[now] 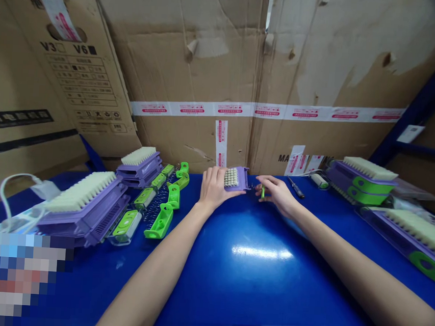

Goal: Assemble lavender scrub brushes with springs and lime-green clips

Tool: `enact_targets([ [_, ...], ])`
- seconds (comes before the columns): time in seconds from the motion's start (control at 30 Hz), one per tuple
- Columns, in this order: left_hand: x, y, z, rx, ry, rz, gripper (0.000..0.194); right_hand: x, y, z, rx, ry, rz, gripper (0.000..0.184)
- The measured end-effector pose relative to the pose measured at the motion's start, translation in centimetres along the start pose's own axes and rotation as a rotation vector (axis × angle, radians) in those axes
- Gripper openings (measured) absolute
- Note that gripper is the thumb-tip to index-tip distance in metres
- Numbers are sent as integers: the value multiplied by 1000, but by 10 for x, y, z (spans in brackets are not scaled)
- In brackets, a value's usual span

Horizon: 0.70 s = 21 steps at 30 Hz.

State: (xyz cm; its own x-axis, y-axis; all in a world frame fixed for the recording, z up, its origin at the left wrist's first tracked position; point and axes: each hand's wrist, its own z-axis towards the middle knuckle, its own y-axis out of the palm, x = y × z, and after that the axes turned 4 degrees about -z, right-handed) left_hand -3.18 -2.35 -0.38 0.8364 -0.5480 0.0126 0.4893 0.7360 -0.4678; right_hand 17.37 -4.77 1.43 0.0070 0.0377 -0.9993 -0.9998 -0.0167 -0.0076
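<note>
Near the back middle of the blue table [210, 280], my left hand [212, 185] is wrapped round a purple brush head [242, 178] with cream bristles, held with one open end to the right. My right hand [279, 194] is just to the right of that end. Its fingers pinch a small bright green plastic piece [263, 192], mostly hidden by the fingers. A thin dark spring [252, 187] appears between the brush head and my right fingers; I cannot tell what holds it.
On the left are stacked purple brush heads [85, 219], clear-and-green parts [127, 226], springs [158, 203] and green pieces [160, 222]. On the right lie brushes with green ends [372, 191], a dark slim tool [297, 188] and a small white-green part [318, 180]. Cardboard [193, 73] stands behind.
</note>
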Motion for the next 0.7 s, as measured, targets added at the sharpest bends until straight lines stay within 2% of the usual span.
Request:
enact_targets([
  [0.17, -4, 2, -1, -3, -34, 28, 74, -3, 2, -3, -69, -82, -34, 33],
  [0.3, -4, 2, -1, 4, -81, 5, 75, -6, -1, -5, -109, -51, -44, 47],
  [0.4, -5, 3, -1, 10, -107, -15, 76, -4, -5, -4, -125, -51, -35, 50],
  [0.5, -7, 3, -2, -6, -82, -16, 76, -2, -7, 0, -81, -115, -30, 51],
  [0.7, -3, 3, -3, -111, 78, -34, 70, 5, -2, 4, 59, -249, -72, 52],
])
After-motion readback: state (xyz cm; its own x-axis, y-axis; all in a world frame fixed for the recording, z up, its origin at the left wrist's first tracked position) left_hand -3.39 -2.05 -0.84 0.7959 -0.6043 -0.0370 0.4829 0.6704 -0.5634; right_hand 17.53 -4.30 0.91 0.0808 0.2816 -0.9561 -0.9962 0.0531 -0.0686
